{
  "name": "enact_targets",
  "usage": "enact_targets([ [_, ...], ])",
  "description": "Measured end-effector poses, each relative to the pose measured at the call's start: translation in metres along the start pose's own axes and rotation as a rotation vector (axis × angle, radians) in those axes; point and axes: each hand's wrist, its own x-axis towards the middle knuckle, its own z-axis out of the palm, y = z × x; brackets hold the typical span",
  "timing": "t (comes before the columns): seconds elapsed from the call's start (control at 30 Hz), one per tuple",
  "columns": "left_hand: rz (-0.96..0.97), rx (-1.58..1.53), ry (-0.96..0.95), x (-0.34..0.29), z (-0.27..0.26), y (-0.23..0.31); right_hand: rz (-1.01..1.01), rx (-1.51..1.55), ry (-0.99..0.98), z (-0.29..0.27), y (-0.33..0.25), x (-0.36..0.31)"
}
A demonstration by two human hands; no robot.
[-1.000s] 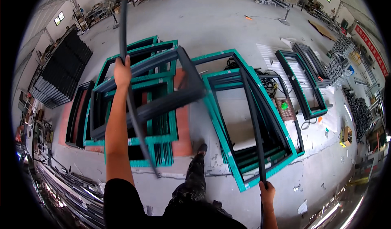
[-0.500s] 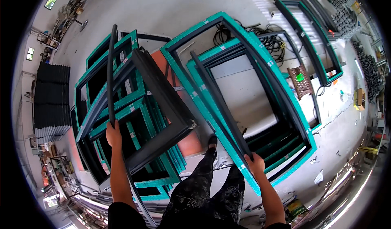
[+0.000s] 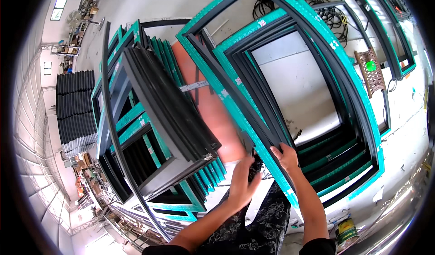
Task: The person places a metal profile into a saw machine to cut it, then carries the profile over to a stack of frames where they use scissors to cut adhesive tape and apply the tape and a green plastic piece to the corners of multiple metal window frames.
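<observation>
- Stack of dark window frames [image 3: 167,114]: up and to the left of both hands, well apart, leaning on teal-taped frames.
- Long black rubber strip [image 3: 110,132]: bows down the far left of that stack; no fingers on it.
- Left hand [image 3: 243,182]: fingers loosely spread and reaching up-right, tips just beside the right hand at the strip's near end; whether they pinch anything cannot be told.
- Dark gasket strip [image 3: 226,89]: long axis runs from the fingers up and leftward along the teal frame's edge.
- Right hand [image 3: 286,157]: fingers curled, pinching the strip's near end; the nearer hand.
- Teal-taped frame [image 3: 358,96]: right of and above the fingers, flat on the floor.
</observation>
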Motion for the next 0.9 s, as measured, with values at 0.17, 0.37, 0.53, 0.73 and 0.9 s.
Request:
enact_targets([
  [0.17, -0.263, 0.218, 0.272, 0.066, 0.069, -0.105, -0.012, 0.070, -0.038, 0.018, 0.008, 0.013],
  [0.37, -0.480, 0.152, 0.444, 0.158, 0.091, -0.143, -0.007, 0.073, -0.032, 0.032, 0.035, 0.025],
  [0.53, -0.386, 0.259, 0.610, 0.210, 0.096, -0.178, 0.022, 0.015, -0.131, 0.030, 0.016, 0.025],
  [0.73, -0.880, 0.140, 0.509, 0.222, 0.111, -0.140, -0.010, -0.038, -0.045, 0.029, 0.041, 0.034],
  [0.9, -0.897, 0.109, 0.472, 0.225, 0.117, -0.139, -0.019, 0.006, -0.012, 0.045, 0.052, 0.032],
])
